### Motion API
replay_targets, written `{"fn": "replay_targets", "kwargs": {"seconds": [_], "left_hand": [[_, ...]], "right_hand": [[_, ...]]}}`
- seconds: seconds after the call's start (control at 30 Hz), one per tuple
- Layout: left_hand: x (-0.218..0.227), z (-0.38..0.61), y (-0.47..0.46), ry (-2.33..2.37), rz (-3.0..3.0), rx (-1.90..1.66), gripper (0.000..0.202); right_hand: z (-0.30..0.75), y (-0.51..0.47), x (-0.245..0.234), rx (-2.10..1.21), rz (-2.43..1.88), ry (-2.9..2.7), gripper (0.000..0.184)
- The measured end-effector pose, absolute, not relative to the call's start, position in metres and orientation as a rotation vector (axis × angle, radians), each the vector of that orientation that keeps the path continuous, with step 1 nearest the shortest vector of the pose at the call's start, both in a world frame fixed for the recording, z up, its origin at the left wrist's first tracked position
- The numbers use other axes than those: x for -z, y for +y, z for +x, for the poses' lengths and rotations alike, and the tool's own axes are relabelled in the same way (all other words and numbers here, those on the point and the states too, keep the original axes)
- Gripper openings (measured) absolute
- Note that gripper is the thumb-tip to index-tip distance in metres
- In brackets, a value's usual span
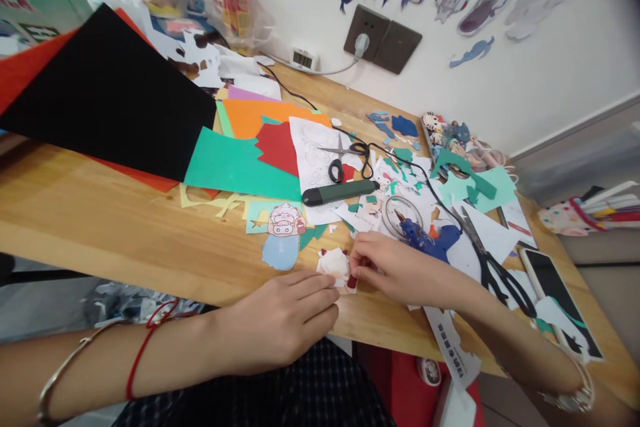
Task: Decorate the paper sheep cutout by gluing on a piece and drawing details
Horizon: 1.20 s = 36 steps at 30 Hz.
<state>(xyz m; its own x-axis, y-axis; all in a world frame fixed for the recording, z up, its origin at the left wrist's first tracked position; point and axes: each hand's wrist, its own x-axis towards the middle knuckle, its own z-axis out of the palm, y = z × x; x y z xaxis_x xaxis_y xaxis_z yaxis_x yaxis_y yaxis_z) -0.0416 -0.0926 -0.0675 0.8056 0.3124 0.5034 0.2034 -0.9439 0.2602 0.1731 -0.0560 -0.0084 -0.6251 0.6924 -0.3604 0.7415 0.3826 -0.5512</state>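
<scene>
A small white paper cutout [333, 262] with dark red bits lies near the desk's front edge, between both hands. My left hand [295, 317] comes from the left, its fingers close together and curved, the tips holding the cutout's lower edge; its thumb is hidden. Thumb and forefinger of my right hand [383, 265] are pinched at the cutout's right edge, by a dark red part. Just left of it lies a paper figure [286, 220] with a pink face, above a light blue cutout piece [281, 251].
Behind lie a dark green cutter [340, 192], small scissors [345, 150] and coloured sheets, with a large black sheet [110, 97] at left. A blue glue gun [425, 238], large scissors [493, 263], a phone [563, 300] and a paper strip [453, 347] surround my right arm.
</scene>
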Motion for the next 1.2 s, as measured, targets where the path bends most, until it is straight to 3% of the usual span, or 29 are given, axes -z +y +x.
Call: {"fn": "replay_targets", "kwargs": {"seconds": [0.27, 0.53, 0.93, 1.1, 1.2], "left_hand": [[0.072, -0.043, -0.094, 0.423, 2.878, -0.870, 0.024], [0.071, -0.044, -0.095, 0.406, 2.909, -0.843, 0.027], [0.068, -0.044, -0.090, 0.396, 2.867, -0.843, 0.028], [0.066, -0.041, -0.089, 0.422, 2.815, -0.920, 0.026], [0.059, -0.044, -0.088, 0.418, 2.624, -0.971, 0.020]], "right_hand": [[0.183, -0.087, 0.018, 0.873, 1.684, 2.687, 0.006], [0.183, -0.132, 0.035, 0.039, 1.352, 3.193, 0.024], [0.191, -0.141, 0.049, -0.031, 1.222, 3.073, 0.038], [0.196, -0.127, 0.026, 0.249, 1.470, 3.153, 0.030], [0.228, -0.115, 0.012, -0.041, 1.709, 3.098, 0.034]]}}
